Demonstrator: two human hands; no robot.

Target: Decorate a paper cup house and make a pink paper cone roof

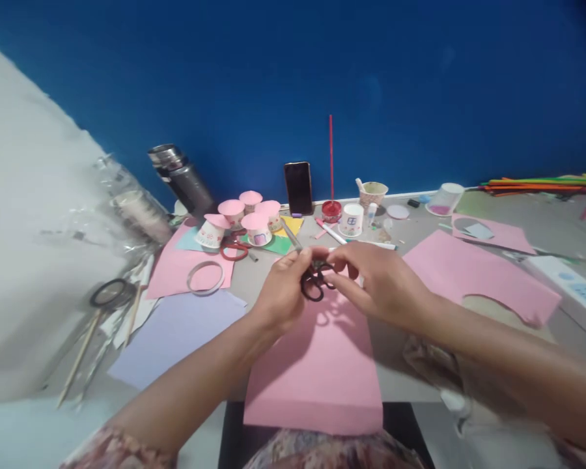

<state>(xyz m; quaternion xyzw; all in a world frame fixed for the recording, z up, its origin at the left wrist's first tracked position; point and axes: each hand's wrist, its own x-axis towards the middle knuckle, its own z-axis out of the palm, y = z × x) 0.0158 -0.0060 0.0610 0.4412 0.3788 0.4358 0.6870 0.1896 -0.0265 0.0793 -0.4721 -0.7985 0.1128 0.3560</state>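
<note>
A pair of scissors (pixel 313 284) with black handles is between my hands, its blades pointing up and to the left. My left hand (pixel 286 286) is closed around the scissors near the base of the blades. My right hand (pixel 378 277) has its thumb and fingers at one of the handle loops, curled about it. Below both hands lies a large sheet of pink paper (pixel 317 371), its front edge hanging past the table toward my lap. The shadow of the scissors falls on this sheet.
Several small paper cups with pink cone tops (pixel 257 225) stand at the left back. Nearby are a tape roll (pixel 206 278), purple paper (pixel 180 339) and a flask (pixel 183 179). A phone (pixel 298 188) leans on the wall. Cut pink paper (pixel 478 270) lies at right.
</note>
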